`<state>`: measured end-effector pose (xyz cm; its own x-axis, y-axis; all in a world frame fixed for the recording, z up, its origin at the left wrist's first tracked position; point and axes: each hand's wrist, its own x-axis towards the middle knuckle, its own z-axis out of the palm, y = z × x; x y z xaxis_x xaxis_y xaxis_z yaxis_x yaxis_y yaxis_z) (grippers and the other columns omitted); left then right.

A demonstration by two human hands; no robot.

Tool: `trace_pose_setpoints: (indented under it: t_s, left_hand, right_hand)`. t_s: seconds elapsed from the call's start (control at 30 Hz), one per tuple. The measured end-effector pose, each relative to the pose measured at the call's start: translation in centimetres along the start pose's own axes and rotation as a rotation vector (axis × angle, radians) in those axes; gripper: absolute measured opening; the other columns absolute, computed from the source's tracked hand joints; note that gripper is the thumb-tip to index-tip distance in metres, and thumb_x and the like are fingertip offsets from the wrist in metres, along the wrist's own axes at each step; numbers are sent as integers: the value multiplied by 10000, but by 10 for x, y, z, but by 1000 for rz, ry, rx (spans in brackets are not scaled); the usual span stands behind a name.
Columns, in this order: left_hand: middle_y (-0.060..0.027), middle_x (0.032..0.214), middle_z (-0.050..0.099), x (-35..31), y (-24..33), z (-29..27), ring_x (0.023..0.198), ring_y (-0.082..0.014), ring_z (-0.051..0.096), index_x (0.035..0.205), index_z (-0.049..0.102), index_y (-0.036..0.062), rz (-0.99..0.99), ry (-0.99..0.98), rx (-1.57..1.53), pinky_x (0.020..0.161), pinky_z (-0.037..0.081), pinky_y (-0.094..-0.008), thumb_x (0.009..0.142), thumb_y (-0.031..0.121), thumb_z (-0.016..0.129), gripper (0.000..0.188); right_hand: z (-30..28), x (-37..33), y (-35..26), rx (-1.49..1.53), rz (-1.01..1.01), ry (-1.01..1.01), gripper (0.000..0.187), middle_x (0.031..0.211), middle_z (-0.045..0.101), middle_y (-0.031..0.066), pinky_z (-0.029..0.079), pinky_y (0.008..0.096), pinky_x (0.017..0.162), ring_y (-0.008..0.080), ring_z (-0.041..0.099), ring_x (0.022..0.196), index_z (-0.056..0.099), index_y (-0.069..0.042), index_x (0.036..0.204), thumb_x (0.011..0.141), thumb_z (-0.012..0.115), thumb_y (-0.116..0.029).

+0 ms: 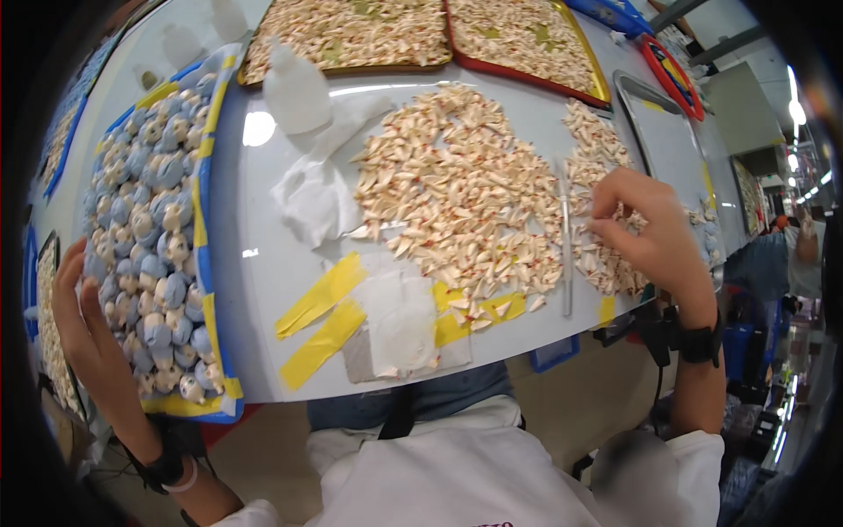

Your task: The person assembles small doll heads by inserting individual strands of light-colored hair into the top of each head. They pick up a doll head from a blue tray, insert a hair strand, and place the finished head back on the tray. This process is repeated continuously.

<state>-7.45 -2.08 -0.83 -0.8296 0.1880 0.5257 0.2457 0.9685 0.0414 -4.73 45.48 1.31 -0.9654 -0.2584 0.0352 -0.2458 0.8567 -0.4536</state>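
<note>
At the left, my left hand (83,321) is at the outer side of a blue tray (209,255) edged with yellow tape, its fingers apart. Many small doll heads (158,180) with pale faces and blue hair fill this tray. My right hand (648,224) hovers over the smaller pile of cream pieces with red tips (601,263), thumb and index finger drawn together. What they pinch, if anything, is too small to make out. A thin metal rod (566,255) lies between that pile and a larger heap of similar pieces (465,193).
A white squeeze bottle (297,92) and crumpled white tissue (320,198) stand beside the heap. Yellow tape strips (320,299) and a white-smeared pad (395,325) are at the front edge. Trays of pieces (351,35) line the back; a metal tray (659,132) sits right.
</note>
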Motion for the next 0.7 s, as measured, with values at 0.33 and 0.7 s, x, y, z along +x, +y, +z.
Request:
trace_pose_setpoints:
  t_s: [0.33,0.7]
  left_hand:
    - [-120,892,492,-56,82,-38,654,-162,553,909,474,48,-254,-35,-1635,527,488,-246,783,150,676,259]
    - [-132,883,493,-71,145,14,637,-210,577,864,450,49,-267,-281,-2011,456,471,-224,761,193,704,309]
  right_hand:
    - [-7,-43,-36,317,382,373,114,792,506,29,392,202,646,83,491,710,545,3,869,760,577,1]
    - [40,-23,-107,799,242,308,140,746,566,94,417,228,626,135,541,701,563,21,798,682,632,57]
